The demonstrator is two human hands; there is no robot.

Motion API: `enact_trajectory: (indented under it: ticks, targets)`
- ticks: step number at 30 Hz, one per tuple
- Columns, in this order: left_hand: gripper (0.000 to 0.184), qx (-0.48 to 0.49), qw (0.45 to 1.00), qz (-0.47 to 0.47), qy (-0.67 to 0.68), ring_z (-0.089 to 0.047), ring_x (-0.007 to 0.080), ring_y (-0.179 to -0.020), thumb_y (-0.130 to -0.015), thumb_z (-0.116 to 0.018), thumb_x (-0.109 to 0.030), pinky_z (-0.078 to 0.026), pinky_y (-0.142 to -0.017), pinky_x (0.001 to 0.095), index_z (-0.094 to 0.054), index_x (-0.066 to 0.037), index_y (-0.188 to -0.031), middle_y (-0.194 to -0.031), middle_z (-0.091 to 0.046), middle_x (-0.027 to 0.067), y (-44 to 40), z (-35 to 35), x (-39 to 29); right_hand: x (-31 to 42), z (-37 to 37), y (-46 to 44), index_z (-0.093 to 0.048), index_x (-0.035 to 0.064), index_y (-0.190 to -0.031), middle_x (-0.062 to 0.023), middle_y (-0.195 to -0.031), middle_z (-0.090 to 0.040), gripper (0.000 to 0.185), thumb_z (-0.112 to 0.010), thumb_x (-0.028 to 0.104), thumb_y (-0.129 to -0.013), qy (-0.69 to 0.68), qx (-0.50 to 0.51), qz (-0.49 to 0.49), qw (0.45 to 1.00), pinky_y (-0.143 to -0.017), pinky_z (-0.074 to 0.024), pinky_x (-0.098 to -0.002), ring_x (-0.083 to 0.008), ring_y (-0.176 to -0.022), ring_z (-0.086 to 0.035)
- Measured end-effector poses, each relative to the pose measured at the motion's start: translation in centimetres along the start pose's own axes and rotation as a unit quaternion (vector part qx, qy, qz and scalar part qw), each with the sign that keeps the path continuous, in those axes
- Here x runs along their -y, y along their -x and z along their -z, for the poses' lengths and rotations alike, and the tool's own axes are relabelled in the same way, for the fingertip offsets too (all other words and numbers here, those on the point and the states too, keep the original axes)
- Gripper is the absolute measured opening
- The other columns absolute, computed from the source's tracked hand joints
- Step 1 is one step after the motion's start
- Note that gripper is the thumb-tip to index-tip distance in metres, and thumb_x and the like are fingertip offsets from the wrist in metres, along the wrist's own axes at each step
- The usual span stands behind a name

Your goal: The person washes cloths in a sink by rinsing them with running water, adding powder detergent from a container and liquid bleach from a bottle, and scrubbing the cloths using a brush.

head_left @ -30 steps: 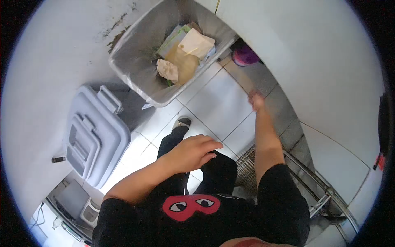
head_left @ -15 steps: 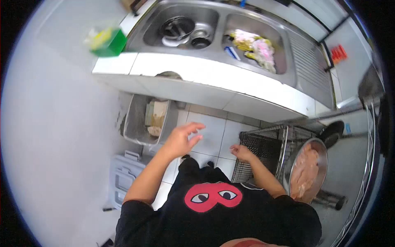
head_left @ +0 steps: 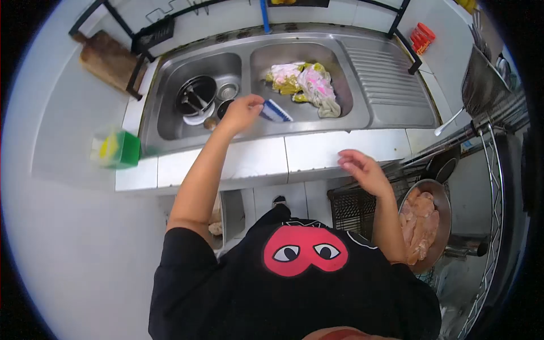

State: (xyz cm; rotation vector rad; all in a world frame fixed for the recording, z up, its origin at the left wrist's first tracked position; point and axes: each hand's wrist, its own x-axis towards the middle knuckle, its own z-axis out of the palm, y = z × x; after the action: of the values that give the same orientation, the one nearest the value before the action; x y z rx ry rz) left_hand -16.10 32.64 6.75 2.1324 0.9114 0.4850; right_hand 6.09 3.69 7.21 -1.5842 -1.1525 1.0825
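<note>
My left hand (head_left: 242,114) is over the divider between the two sink basins, thumb and fingers pinched at the near end of a blue-and-white scrub brush (head_left: 276,111). The brush lies slanted at the front of the right basin (head_left: 347,85). Behind it is a bunched, wet cloth (head_left: 315,85), white, pink and yellow-green. Just left of my left hand, the left basin (head_left: 170,107) holds a dark pan (head_left: 195,93) and small bowls. My right hand (head_left: 364,171) hovers by the counter's front edge, empty, with fingers loosely apart.
A green holder with a yellow sponge (head_left: 118,148) stands at the counter's left end. A wooden board (head_left: 110,61) leans on the wall. To the right are a ribbed drainboard (head_left: 391,79), a wire rack (head_left: 493,187) and a metal bowl of raw meat (head_left: 419,226).
My left hand has risen from above the floor to the sink and reached the brush. My right hand has moved up to the counter edge. The view has turned and moved closer to the sink.
</note>
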Motion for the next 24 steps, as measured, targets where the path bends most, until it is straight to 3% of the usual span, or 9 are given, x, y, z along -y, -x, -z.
enact_trajectory:
  ticks: [5,8,10,12,15,17,19,21,24]
  targets:
    - [0.023,0.075,0.996,0.029,0.033,-0.051,0.0082,-0.064,-0.085,-0.052,-0.018,-0.043,-0.054,0.0229,-0.059,-0.006,-0.104,-0.075,-0.056,-0.0004,-10.6,-3.7,3.8,0.8,3.4,-4.2,-0.054,0.0037,-0.111,-0.0048,-0.096,-0.060,0.026,-0.054,0.009,-0.086,0.001,-0.107,0.016,0.994,-0.080,-0.0419,-0.0237,-0.0105,-0.091,-0.054]
    - [0.023,0.101,0.974,0.142,0.146,-0.051,0.0096,-0.069,-0.086,-0.052,-0.019,-0.045,-0.057,0.0261,-0.059,-0.007,-0.104,-0.080,-0.057,-0.0002,-13.5,-5.5,3.5,2.0,5.7,-7.5,-0.055,0.0021,-0.110,-0.0044,-0.098,-0.060,0.026,-0.056,0.010,-0.085,0.018,-0.143,0.022,0.989,-0.080,-0.0424,-0.0243,-0.0115,-0.094,-0.055]
    - [0.023,0.107,0.964,0.176,0.166,-0.050,0.0138,-0.083,-0.086,-0.052,-0.020,-0.046,-0.061,0.0324,-0.059,-0.009,-0.104,-0.091,-0.056,0.0004,-14.6,-5.9,3.0,3.7,7.3,-10.3,-0.056,0.0017,-0.109,-0.0044,-0.100,-0.060,0.026,-0.056,0.011,-0.085,0.057,-0.158,0.038,0.985,-0.080,-0.0429,-0.0251,-0.0122,-0.095,-0.055]
    - [0.023,0.080,0.969,0.154,0.173,-0.050,0.0136,-0.081,-0.086,-0.053,-0.021,-0.046,-0.062,0.0312,-0.059,-0.011,-0.106,-0.090,-0.056,-0.0008,-15.6,-6.6,3.9,5.3,8.4,-14.1,-0.057,0.0017,-0.108,-0.0065,-0.102,-0.061,0.026,-0.055,0.012,-0.085,0.050,-0.168,0.100,0.979,-0.083,-0.0430,-0.0265,-0.0136,-0.095,-0.056]
    - [0.021,0.040,0.941,0.227,0.247,-0.050,0.0126,-0.079,-0.086,-0.053,-0.020,-0.046,-0.064,0.0311,-0.059,-0.013,-0.105,-0.091,-0.056,-0.0017,-15.9,-5.6,2.4,9.0,9.8,-21.6,-0.056,0.0017,-0.108,-0.0095,-0.102,-0.061,0.029,-0.055,0.015,-0.083,0.104,-0.194,0.233,0.947,-0.085,-0.0430,-0.0290,-0.0178,-0.097,-0.056]
    - [0.020,0.042,0.935,0.236,0.262,-0.050,0.0127,-0.080,-0.086,-0.054,-0.020,-0.046,-0.065,0.0318,-0.059,-0.014,-0.104,-0.093,-0.057,-0.0017,-16.4,-5.0,3.4,11.4,10.0,-26.0,-0.056,0.0020,-0.109,-0.0098,-0.103,-0.061,0.031,-0.056,0.019,-0.083,0.119,-0.202,0.252,0.939,-0.085,-0.0435,-0.0304,-0.0213,-0.097,-0.057]
    - [0.020,0.041,0.933,0.241,0.265,-0.050,0.0137,-0.083,-0.087,-0.053,-0.020,-0.046,-0.067,0.0337,-0.057,-0.014,-0.105,-0.098,-0.056,-0.0013,-17.2,-3.9,3.8,13.8,9.7,-29.8,-0.056,0.0000,-0.108,-0.0068,-0.100,-0.060,0.028,-0.053,0.019,-0.088,0.146,-0.221,0.336,0.904,-0.083,-0.0448,-0.0280,-0.0146,-0.091,-0.057]
    - [0.021,0.018,0.925,0.253,0.282,-0.051,0.0144,-0.085,-0.087,-0.054,-0.021,-0.046,-0.068,0.0336,-0.056,-0.014,-0.107,-0.100,-0.056,-0.0010,-18.3,-3.0,4.8,16.9,9.1,-32.8,-0.049,-0.0005,-0.118,-0.0222,-0.110,-0.056,0.050,-0.060,0.029,-0.080,0.091,-0.200,0.366,0.904,-0.087,-0.0430,-0.0337,-0.0310,-0.103,-0.055]
    - [0.024,-0.004,0.910,0.272,0.314,-0.054,0.0185,-0.090,-0.089,-0.050,-0.020,-0.048,-0.072,0.0338,-0.052,-0.011,-0.111,-0.104,-0.055,0.0031,-19.3,-1.9,3.4,19.3,8.9,-38.9,-0.044,-0.0010,-0.123,-0.0235,-0.112,-0.054,0.051,-0.057,0.027,-0.083,0.243,-0.199,0.373,0.873,-0.086,-0.0423,-0.0326,-0.0292,-0.101,-0.055]
